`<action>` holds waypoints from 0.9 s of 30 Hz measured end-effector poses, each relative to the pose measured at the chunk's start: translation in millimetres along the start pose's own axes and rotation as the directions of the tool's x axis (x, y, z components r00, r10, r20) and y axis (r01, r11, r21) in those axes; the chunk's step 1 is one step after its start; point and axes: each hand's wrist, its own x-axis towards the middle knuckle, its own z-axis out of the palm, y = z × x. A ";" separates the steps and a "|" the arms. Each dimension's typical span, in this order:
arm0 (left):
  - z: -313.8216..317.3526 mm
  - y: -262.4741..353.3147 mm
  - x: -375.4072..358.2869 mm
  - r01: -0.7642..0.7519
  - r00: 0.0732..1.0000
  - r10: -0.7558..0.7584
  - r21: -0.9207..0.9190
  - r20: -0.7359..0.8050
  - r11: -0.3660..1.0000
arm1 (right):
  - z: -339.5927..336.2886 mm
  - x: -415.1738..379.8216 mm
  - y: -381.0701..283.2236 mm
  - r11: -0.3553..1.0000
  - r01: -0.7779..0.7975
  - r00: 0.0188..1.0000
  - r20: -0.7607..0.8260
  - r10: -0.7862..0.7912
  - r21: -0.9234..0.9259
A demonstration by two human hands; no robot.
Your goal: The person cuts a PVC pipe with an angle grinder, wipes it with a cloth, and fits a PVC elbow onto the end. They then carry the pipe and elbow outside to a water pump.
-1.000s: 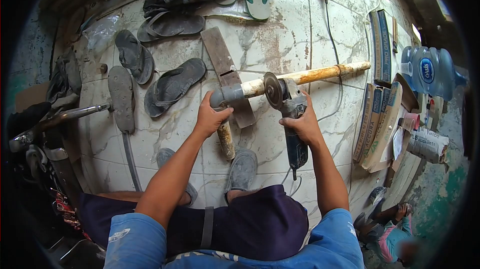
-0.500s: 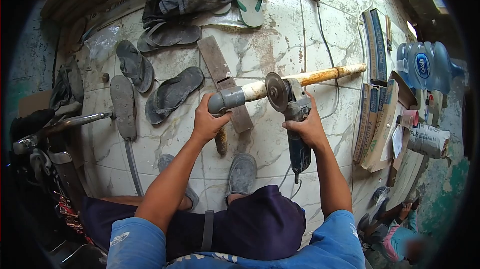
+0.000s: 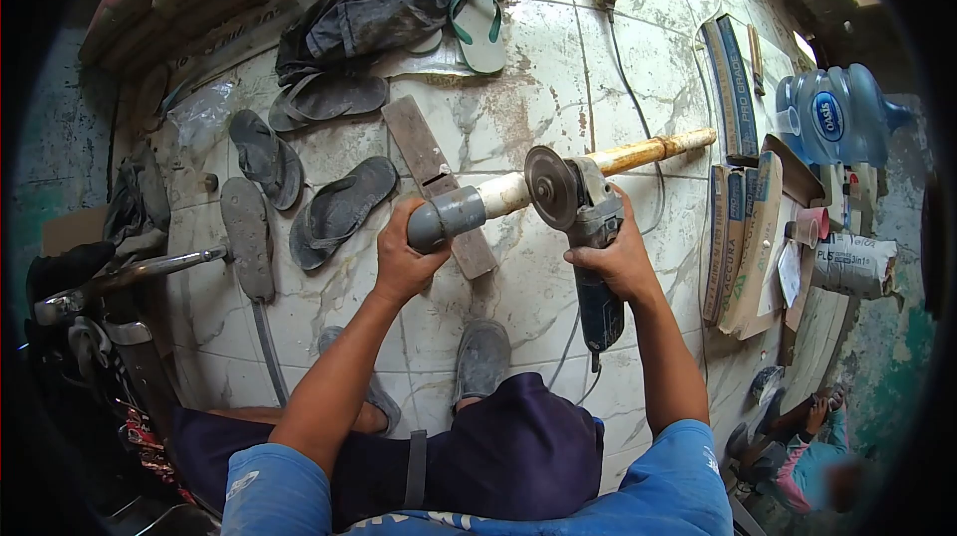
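Note:
My left hand [image 3: 407, 255] is wrapped round a grey pipe elbow [image 3: 446, 218] at the end of a stained white pipe [image 3: 638, 152]. The pipe slants away to the upper right, toward the tile boxes. My right hand [image 3: 623, 255] grips an angle grinder [image 3: 596, 307] by its body, held upright with the cable hanging from its lower end. Its round disc [image 3: 553, 188] faces me beside the white part of the pipe; whether they touch I cannot tell. Below the elbow, a flat wooden piece [image 3: 439, 182] with a slot lies on the floor.
Loose sandals [image 3: 342, 209] and a dark cloth bundle [image 3: 384, 12] lie at upper left. Tile boxes [image 3: 743, 237] and a blue water bottle [image 3: 842, 117] stand at right. A power cable [image 3: 630, 77] crosses the tiles. Another person [image 3: 812, 456] is at lower right.
The elbow has turned, its rounded end now pointing more toward me and hiding the brown-stained end below it. The grinder and pipe have shifted slightly left in view.

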 end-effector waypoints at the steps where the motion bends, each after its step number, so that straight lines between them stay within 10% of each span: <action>1: 0.3 -0.4 -0.7 -0.016 1.000 0.016 0.004 -0.007 1.000 | -1.1 -0.5 0.2 1.000 0.001 1.000 -0.004 -0.001 0.002; 25: 8.1 -6.8 -19.8 -0.105 0.994 0.106 0.028 -0.031 0.994 | -9.8 -3.8 3.4 0.999 -0.008 1.000 0.019 0.007 0.053; 27: 8.6 0.5 -5.1 -0.058 0.970 0.047 -0.037 -0.240 0.998 | -9.2 -7.6 2.3 1.000 -0.020 0.998 0.064 0.020 0.008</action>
